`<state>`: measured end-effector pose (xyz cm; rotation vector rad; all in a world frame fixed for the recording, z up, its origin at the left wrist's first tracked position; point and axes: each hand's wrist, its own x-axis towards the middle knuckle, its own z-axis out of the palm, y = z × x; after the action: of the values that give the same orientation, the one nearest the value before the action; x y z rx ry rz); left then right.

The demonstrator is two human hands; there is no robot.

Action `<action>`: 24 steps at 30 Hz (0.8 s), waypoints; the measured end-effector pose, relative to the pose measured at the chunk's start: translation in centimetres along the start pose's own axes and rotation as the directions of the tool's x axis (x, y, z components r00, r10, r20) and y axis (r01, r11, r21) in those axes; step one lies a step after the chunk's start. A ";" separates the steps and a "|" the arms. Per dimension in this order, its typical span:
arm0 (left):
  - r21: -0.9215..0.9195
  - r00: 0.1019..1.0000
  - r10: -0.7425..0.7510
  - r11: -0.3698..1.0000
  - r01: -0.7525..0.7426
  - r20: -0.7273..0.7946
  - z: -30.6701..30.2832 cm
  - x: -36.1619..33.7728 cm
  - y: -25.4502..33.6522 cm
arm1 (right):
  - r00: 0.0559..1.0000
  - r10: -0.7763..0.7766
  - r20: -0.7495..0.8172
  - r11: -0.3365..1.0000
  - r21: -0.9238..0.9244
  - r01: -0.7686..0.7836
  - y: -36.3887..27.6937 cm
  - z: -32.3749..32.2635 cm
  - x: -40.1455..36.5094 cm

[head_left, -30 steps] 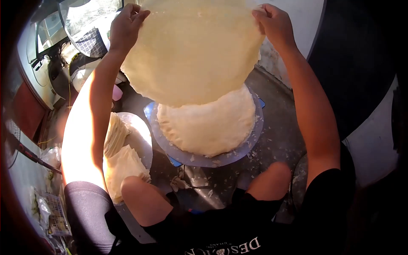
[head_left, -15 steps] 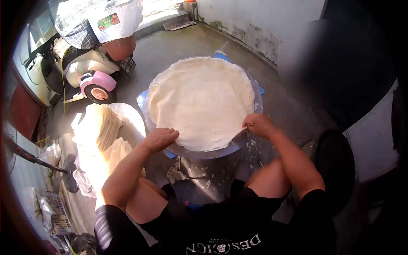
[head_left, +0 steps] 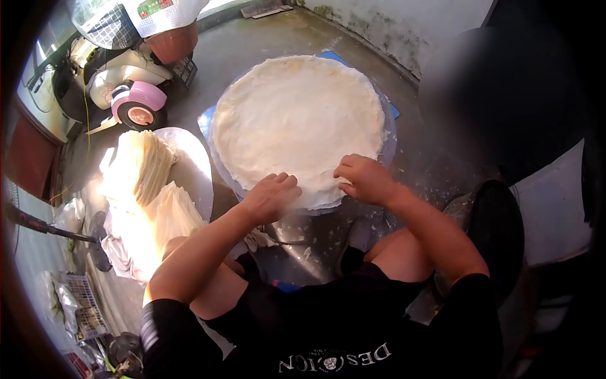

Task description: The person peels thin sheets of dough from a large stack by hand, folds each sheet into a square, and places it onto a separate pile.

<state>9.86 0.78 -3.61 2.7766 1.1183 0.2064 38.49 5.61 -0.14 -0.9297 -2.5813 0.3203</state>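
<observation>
A wide, round, pale sheet (head_left: 300, 120), thin and slightly wrinkled, lies on a round board (head_left: 389, 136) over a blue support (head_left: 334, 58). My left hand (head_left: 273, 197) is at the sheet's near edge, left of its middle; it is blurred and its fingertips are hidden. To the right, my right hand (head_left: 364, 179) is at the near right edge, its thumb and forefinger apart with no sheet seen between them. Folded pale sheets (head_left: 140, 165) are piled on a round tray (head_left: 194, 165) at the left.
Behind the pile stands a vehicle with a pink fender (head_left: 144, 95) and a white basket (head_left: 165, 18). A dark round object (head_left: 499, 234) is at the right. A plastic crate (head_left: 88, 306) sits at the lower left. My knees flank the near floor.
Both hands have moved inward along the near edge, closer together. My right hand has let go of the edge it pinched. The camera view has shifted slightly, and the sheet appears higher.
</observation>
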 end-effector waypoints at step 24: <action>-0.107 0.938 -0.146 0.987 0.117 -0.314 -4.0 -1.1 -2.7 | 0.949 -0.311 0.038 0.919 -0.242 0.311 -2.0 4.8 1.6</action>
<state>6.49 2.24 -0.23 2.6399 1.3242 0.6966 34.22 4.68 -3.34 -0.5742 -2.7540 -0.0907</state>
